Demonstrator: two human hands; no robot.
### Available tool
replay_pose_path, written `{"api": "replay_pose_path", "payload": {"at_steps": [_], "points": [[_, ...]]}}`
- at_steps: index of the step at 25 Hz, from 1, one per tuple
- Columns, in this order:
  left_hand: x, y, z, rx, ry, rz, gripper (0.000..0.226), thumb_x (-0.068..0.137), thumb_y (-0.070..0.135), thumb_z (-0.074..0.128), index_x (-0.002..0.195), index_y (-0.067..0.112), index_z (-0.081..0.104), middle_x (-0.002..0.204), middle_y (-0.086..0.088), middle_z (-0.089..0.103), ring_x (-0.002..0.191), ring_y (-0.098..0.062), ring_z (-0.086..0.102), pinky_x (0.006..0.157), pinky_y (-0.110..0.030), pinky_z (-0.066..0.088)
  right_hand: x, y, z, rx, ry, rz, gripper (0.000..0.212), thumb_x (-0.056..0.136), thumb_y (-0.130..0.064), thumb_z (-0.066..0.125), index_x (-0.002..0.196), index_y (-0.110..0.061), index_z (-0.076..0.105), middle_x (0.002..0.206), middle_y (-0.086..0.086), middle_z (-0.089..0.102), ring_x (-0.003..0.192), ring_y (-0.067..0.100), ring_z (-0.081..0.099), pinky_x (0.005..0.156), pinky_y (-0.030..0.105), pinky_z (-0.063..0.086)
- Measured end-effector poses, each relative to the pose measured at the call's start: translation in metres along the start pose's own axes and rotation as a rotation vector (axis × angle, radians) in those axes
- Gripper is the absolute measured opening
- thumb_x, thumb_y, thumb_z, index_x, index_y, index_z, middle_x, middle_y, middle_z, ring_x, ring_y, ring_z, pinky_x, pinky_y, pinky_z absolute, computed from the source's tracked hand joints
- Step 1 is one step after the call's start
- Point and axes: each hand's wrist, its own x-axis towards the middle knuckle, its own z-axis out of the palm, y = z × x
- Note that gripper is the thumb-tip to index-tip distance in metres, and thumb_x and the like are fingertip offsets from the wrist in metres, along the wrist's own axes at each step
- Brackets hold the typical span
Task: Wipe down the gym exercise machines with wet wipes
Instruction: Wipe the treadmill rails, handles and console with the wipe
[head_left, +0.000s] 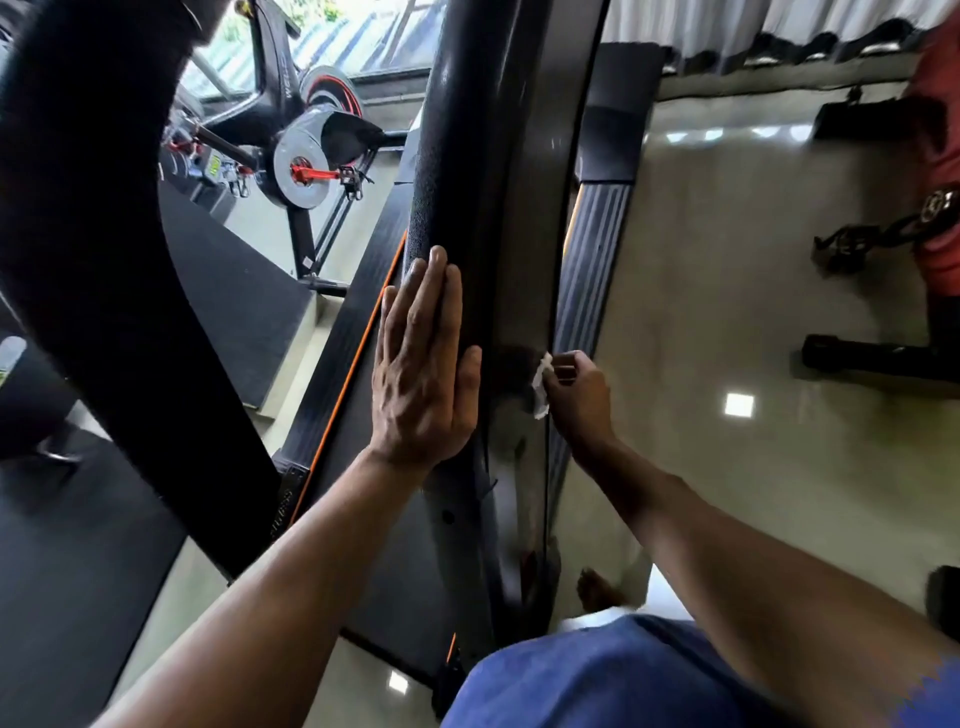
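White wet wipe (540, 384) in right hand (576, 395)

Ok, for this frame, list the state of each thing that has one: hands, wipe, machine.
left hand: open, flat against the treadmill upright
right hand: closed on the wet wipe
wet wipe: crumpled, pressed to the upright's glossy side
exercise bike: standing unused

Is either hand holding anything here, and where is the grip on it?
The right hand pinches a white wet wipe in its fingertips, pressing it to the dark upright. The left hand holds nothing; it lies flat on the foam-padded bar.
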Motion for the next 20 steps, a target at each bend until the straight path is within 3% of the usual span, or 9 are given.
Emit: {"api": "replay_pose_path", "payload": {"at_steps": [2,6,8,10,13,17,20], "points": [[0.001,0.001,0.000,0.001,0.008,0.010,0.062,0.102,0.020,0.045,0.157,-0.004,0.028,0.166,-0.021,0.025,0.157,-0.036,0.022,0.122,-0.062,0.026,-0.025,-0.020,0.000,0.132,0.014,-0.109,0.007,0.096,-0.016,0.069,0.091,-0.013,0.065,0.077,-0.008,0.068,0.072,0.006,0.065,0.066,0.021,0.052],[0.001,0.001,0.000,0.032,0.016,0.014,0.061,0.103,0.020,0.042,0.156,-0.004,0.027,0.166,-0.021,0.025,0.156,-0.038,0.024,0.122,-0.062,0.027,-0.043,-0.083,-0.004,0.275,0.029,-0.480,0.003,0.100,-0.014,0.064,0.103,-0.014,0.064,0.097,0.002,0.064,0.087,0.016,0.066,0.076,0.026,0.053],[0.002,0.004,0.000,0.044,0.003,-0.006,0.063,0.101,0.019,0.045,0.157,-0.004,0.027,0.166,-0.020,0.025,0.156,-0.038,0.024,0.123,-0.060,0.026,-0.019,-0.098,-0.002,0.267,0.092,-0.547,0.005,0.102,-0.015,0.062,0.106,-0.013,0.063,0.104,0.006,0.058,0.090,0.019,0.064,0.078,0.027,0.053],[0.003,0.007,-0.002,0.063,-0.016,-0.022,0.066,0.098,0.018,0.050,0.157,-0.005,0.028,0.166,-0.021,0.025,0.156,-0.037,0.024,0.123,-0.059,0.027,0.021,-0.091,0.001,0.212,0.163,-0.499,0.010,0.102,-0.020,0.061,0.107,-0.011,0.063,0.104,0.007,0.059,0.088,0.021,0.065,0.077,0.034,0.055],[0.004,0.008,-0.003,0.110,-0.015,-0.019,0.069,0.097,0.019,0.055,0.157,-0.004,0.029,0.165,-0.021,0.027,0.156,-0.032,0.022,0.123,-0.056,0.027,0.058,-0.053,0.006,0.074,0.162,-0.275,0.010,0.101,-0.022,0.059,0.101,-0.012,0.061,0.095,0.009,0.068,0.083,0.025,0.067,0.075,0.039,0.053],[0.003,0.007,-0.002,0.090,-0.008,-0.008,0.068,0.098,0.020,0.051,0.158,-0.003,0.026,0.165,-0.022,0.027,0.158,-0.028,0.020,0.124,-0.057,0.026,0.036,-0.016,0.009,0.063,0.072,-0.083,0.015,0.101,-0.029,0.058,0.092,-0.017,0.055,0.085,0.007,0.071,0.077,0.026,0.068,0.074,0.046,0.055],[0.001,0.006,-0.003,0.116,-0.001,-0.019,0.065,0.099,0.023,0.049,0.156,-0.003,0.032,0.163,-0.022,0.030,0.156,-0.030,0.025,0.122,-0.057,0.030,0.000,-0.033,0.011,0.163,0.083,-0.114,0.010,0.099,-0.026,0.061,0.091,-0.023,0.055,0.083,0.001,0.068,0.076,0.018,0.066,0.073,0.044,0.056]]}}
